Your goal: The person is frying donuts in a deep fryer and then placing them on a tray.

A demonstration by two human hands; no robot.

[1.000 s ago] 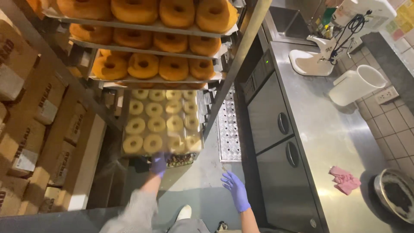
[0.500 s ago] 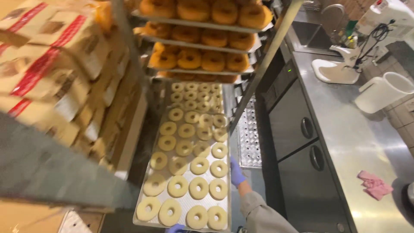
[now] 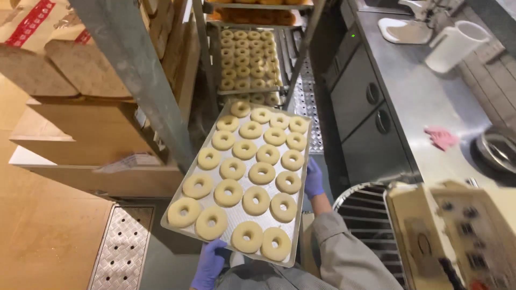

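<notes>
At the far left, brown cardboard boxes (image 3: 80,70) sit stacked on shelving, and a grey metal upright (image 3: 137,75) slants down in front of them; below lies a checker-plate floor panel (image 3: 121,249). Just right of that, low in the view, the left hand (image 3: 208,263), in a purple glove, grips the near edge of a metal tray (image 3: 301,177), fingers curled under its rim. The tray is held out level in front of the person, clear of the rack, and carries rows of pale, raw ring doughnuts (image 3: 244,180) lying flat and close together. Beyond it, the rack (image 3: 301,59) holds another tray of raw doughnuts (image 3: 247,53) on a lower rail, with browned doughnuts (image 3: 269,16) on the rail above. On the tray's right edge, about halfway along, the right hand (image 3: 313,179), also gloved in purple, clasps the rim, with a grey sleeve (image 3: 344,252) running back toward the camera. Further right stands a steel table (image 3: 430,107) with cabinet doors beneath; on it lie a pink cloth (image 3: 442,137), a white tub (image 3: 454,45) and the edge of a metal bowl (image 3: 497,149). A beige machine (image 3: 457,231) fills the lower right corner.
</notes>
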